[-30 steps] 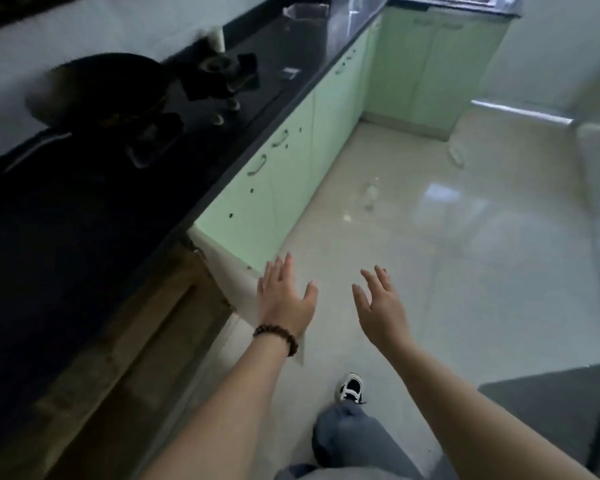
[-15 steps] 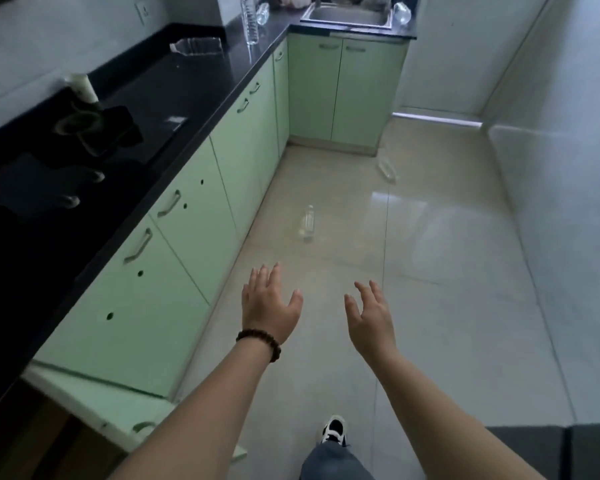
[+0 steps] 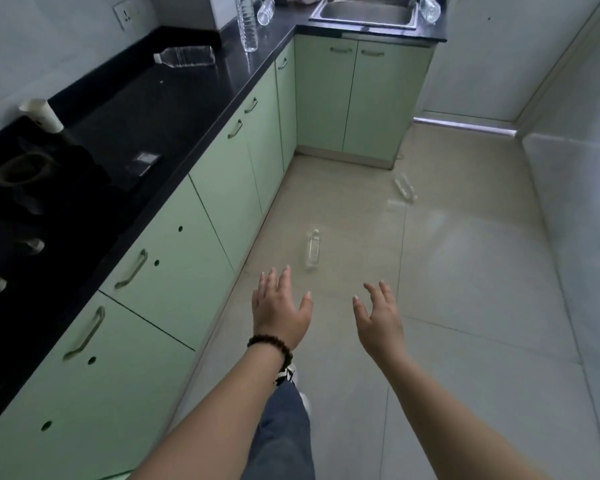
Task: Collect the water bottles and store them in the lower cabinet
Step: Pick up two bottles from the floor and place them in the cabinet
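Just beyond the spread, empty left hand (image 3: pixel 280 308) and right hand (image 3: pixel 378 315), neither grip holding anything, a clear water bottle (image 3: pixel 313 249) lies on the floor (image 3: pixel 465 306), untouched, its long axis running away from the person, cap at the far end.

Head view, looking down, perhaps standing

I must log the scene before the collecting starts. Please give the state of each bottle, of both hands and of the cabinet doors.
Nearer floor bottle: lying down.
Farther floor bottle: lying down.
Counter bottle: lying down.
Tall bottle: upright.
Bottle by the wall: lying down.
Bottle beside the sink: lying down.
Left hand: open, empty.
Right hand: open, empty.
Cabinet doors: shut.
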### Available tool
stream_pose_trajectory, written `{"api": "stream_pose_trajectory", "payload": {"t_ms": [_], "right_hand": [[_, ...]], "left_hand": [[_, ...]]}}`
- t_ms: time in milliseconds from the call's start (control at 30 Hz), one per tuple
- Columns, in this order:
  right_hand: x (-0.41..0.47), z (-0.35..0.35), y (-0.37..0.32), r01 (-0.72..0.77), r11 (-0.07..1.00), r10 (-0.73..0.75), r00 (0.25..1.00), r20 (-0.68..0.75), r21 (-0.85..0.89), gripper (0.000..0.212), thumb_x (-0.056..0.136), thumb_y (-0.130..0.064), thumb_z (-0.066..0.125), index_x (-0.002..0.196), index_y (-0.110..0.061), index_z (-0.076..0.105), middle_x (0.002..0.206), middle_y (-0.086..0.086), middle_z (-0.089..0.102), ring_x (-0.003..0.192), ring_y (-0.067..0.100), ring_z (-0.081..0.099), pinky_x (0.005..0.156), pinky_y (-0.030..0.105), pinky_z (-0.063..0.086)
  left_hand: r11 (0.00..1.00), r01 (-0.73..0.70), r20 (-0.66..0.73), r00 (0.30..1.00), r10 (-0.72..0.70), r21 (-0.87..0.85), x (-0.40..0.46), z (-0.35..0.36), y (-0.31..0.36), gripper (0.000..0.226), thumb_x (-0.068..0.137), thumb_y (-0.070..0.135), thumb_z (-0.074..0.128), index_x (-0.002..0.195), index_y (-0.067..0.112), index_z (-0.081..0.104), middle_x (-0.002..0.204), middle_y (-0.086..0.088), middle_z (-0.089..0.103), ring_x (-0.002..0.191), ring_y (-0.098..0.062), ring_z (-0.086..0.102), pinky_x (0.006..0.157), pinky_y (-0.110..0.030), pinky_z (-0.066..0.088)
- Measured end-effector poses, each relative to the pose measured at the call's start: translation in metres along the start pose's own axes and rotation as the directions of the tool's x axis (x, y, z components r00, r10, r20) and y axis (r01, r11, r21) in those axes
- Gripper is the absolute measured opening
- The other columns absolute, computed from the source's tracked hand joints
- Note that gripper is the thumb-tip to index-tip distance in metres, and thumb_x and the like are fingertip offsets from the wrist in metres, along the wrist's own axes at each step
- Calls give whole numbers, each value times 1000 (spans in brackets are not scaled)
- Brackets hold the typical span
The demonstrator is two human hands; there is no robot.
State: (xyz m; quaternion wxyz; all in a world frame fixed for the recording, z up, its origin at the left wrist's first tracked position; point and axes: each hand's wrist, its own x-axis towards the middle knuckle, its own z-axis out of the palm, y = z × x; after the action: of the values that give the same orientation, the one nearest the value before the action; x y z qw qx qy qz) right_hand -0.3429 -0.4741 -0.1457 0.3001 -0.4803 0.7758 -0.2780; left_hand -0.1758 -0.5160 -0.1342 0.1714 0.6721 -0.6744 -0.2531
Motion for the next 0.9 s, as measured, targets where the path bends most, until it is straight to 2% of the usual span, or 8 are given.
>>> {"api": "stream_pose_trajectory", "payload": {"t_ms": [300,467,667,900], "right_hand": [[200,31,-52,-44,997,44,999,2,-63,49,98,-32,46,142,-13,40,158,9,19,147,21,13,116,32,14],[278,44,-74,-72,994,77,995,55,-86,50,98,-33,46,143,-15,38,159,7,16,147,19,12,117,33,15],[360,59,-68,-139,986,150,980,134,-87,51,97,-32,46,144,-14,38,159,8,16,147,20,10,117,32,13],[477,73,-55,-143,983,167,954,250,-113,50,97,-31,48,144,-16,37,159,9,16,147,20,12,117,34,17]], "left_hand": [[999,19,58,998,-21,36,208,8,4,69,93,43,48,151,17,23,159,-11,20,148,-24,8,119,-40,11],[996,36,109,993,-45,83,298,5,7,72,93,45,46,153,17,17,160,-9,16,148,-23,7,119,-41,11],[986,112,147,981,-129,121,377,25,7,72,94,46,46,153,19,14,160,-9,14,148,-23,6,119,-40,10],[959,221,166,954,-250,175,473,67,16,73,95,46,44,153,17,12,161,-10,12,148,-23,4,120,-40,8]]}}
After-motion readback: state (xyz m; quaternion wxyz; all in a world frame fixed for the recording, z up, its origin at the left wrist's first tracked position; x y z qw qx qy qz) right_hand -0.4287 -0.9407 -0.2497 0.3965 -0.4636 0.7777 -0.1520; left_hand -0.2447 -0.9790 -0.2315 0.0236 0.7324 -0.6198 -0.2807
